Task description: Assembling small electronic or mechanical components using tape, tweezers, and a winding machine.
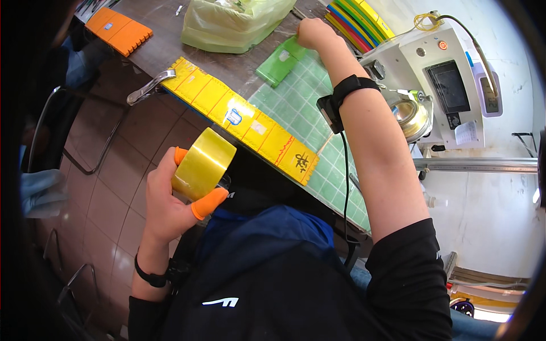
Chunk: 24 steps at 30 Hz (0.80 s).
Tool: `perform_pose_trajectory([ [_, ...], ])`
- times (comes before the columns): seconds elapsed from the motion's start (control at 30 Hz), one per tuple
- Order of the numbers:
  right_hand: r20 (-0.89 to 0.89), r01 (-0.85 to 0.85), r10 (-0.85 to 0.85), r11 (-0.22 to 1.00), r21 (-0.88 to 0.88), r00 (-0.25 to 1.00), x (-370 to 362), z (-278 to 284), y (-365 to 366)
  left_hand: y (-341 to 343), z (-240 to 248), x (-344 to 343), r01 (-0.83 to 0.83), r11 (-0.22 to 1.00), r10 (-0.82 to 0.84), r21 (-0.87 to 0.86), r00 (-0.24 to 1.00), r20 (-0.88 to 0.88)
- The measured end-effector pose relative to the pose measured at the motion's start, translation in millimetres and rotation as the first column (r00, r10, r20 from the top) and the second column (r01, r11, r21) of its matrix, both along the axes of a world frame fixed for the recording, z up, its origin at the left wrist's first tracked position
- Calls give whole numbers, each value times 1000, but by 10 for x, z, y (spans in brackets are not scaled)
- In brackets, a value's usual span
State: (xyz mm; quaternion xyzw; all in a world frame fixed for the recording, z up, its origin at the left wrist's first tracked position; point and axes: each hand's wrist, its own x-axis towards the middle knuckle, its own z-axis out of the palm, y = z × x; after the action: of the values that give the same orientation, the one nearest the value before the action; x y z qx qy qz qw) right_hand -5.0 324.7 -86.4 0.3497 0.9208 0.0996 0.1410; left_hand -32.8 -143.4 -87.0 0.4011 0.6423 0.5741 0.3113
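Observation:
My left hand (162,196), off the table's front edge, grips a wide roll of yellow tape (205,165). Orange covers sit on its thumb and a fingertip. My right arm stretches across the table, and my right hand (318,34) is closed at the far end of a flat green panel (280,61). Its fingertips are partly hidden there. Between the hands, along the table edge, lies a long yellow panel (244,119) with red lines, a notched end and a small white label. A metal clamp (151,86) grips its left end.
A pale green plastic bag (236,25) stands at the back. An orange notched panel (118,31) lies far left, a stack of coloured panels (364,23) far right. A white machine with a dark screen (449,85) stands right. A green grid mat (301,102) covers the table's right part.

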Motion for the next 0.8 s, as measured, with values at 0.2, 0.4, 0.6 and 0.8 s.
perform_pose_trajectory([
  [0.2, -8, -22, 22, 1000, -6, 1000, 15, -23, 55, -2, 135, 21, 51, 994, -36, 94, 987, -156],
  [0.4, -1, 0, 0, 1000, -3, 1000, 21, 9, 33, 43, 57, -15, 7, 999, -4, 32, 994, -113],
  [0.6, -71, 51, -47, 997, 51, 996, 10, 7, -102, 77, -44, -6, -47, 999, 46, -15, 998, -47],
  [0.8, -311, 93, -36, 981, 171, 950, 106, 107, -69, 97, -18, -24, -18, 1000, 18, -21, 999, -43],
])
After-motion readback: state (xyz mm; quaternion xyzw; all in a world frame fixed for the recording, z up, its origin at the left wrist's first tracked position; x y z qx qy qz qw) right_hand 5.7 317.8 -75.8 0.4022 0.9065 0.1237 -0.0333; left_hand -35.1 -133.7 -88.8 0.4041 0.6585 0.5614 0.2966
